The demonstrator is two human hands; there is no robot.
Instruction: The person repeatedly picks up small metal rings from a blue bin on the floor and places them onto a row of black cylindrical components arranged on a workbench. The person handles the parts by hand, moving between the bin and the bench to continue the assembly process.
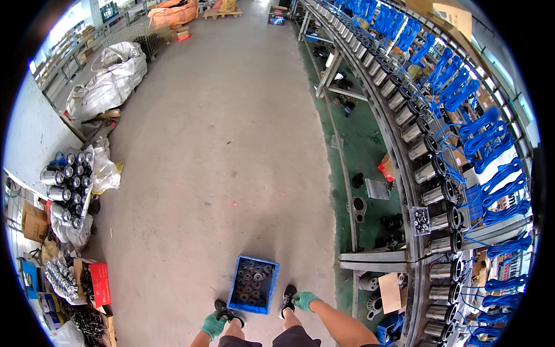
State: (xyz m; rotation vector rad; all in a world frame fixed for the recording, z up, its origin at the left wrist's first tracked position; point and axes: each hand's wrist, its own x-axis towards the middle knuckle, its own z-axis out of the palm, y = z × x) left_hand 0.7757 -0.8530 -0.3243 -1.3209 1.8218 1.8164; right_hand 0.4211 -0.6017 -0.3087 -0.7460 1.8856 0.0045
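Observation:
A blue plastic crate [267, 309] lies on the floor just ahead of my feet. Inside it are many dark, ring-shaped metal parts [252, 283]. My left hand [213, 325], in a green knit glove, hangs beside my left shoe, left of the crate's near corner. Its fingers are curled, with something dark against them that I cannot make out. To the right of the crate, my right hand [304, 301] in a matching glove is close to my right shoe [289, 298]. How its fingers are set is too small to tell. Neither hand touches the crate.
Along the right runs a long metal bench [398, 168] with rows of shiny cylinders [429, 172] and coiled blue cables [485, 139]. A tray of small parts [420, 221] sits on its edge. At left are stacked metal cylinders [69, 185], a red box [100, 284] and a white sack [110, 81].

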